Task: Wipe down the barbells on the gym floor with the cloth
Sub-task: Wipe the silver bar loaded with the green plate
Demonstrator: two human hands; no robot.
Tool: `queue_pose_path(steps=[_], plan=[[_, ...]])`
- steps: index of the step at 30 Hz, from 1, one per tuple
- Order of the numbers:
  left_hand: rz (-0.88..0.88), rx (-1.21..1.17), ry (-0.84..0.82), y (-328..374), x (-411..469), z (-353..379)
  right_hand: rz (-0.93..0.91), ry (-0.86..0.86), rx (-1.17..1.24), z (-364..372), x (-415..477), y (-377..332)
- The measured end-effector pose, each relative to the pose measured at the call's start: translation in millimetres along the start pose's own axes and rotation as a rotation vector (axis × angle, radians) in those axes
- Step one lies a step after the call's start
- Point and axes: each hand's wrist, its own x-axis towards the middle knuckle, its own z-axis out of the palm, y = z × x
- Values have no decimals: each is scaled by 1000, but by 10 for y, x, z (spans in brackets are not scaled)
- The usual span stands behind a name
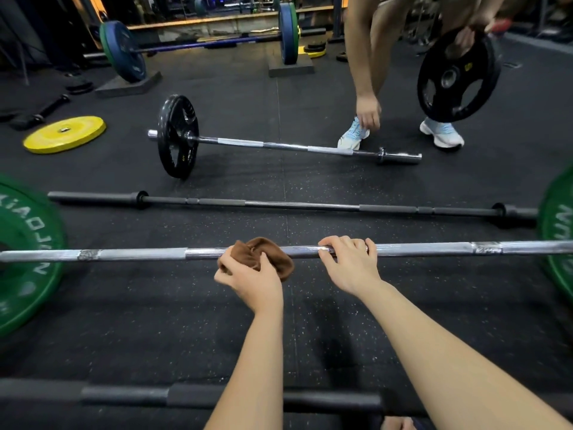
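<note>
A silver barbell (434, 248) with green plates at both ends runs across in front of me. My left hand (251, 282) grips a bunched brown cloth (263, 248) wrapped against the bar's middle. Just right of the cloth, my right hand (350, 265) holds the bar with fingers curled over it. A bare black barbell (294, 205) lies on the floor behind it. Farther back lies a chrome barbell (285, 146) with one black plate on its left end. Another dark bar (198, 395) crosses under my forearms, close to me.
A person stands at the back right, bending over and carrying a black plate (457, 76); their shoes stand by the chrome bar's right end. A yellow plate (65, 134) lies flat at the left. A loaded barbell (204, 45) rests on blocks at the back.
</note>
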Motion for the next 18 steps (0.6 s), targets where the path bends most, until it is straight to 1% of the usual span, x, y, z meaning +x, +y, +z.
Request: queue_pose_path(steps=[4,7,9,12,14,16,18], plan=[[76,84,-133,-30,-234,93,6,34,-31,31,-9,-21],[113,62,-180,-33,-307,126,6,46,-39,37,-12,-17],[81,13,-150,-28,-226,103,7,43,-26,35,-14,-8],[3,-26,-20,7,18,12,12,37,9,30,-13,-5],[-17,-33,43,20,177,-60,17,38,11,38,-9,-15],[-2,-3,65,2,259,-105,26,43,-2,49,-6,-34],[29,46,42,-34,232,-100,32,55,-25,68,-13,-59]])
